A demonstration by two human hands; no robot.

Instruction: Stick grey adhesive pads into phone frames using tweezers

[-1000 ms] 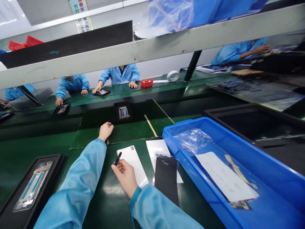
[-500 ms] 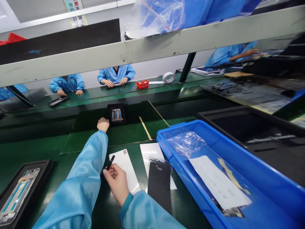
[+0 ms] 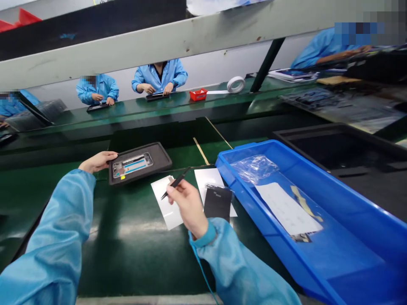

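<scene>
My left hand grips the left edge of a black foam tray, which is tilted a little above the green bench. In the tray's recess lies a phone frame with blue strips and a small yellow tab. My right hand is closed around black tweezers, their tips pointing down and left. Under the tweezers a white card rests on the bench. Right of that hand are a second white sheet and a black sheet in clear film.
A blue bin at the right holds crumpled clear film and a white paper. Across the line, people in blue work at a far bench with a small red box and a white tape roll. A beam crosses overhead.
My left hand has brought the far tray with the phone frame nearer and to the left. My right hand with the tweezers has moved up and right. The view has shifted.
</scene>
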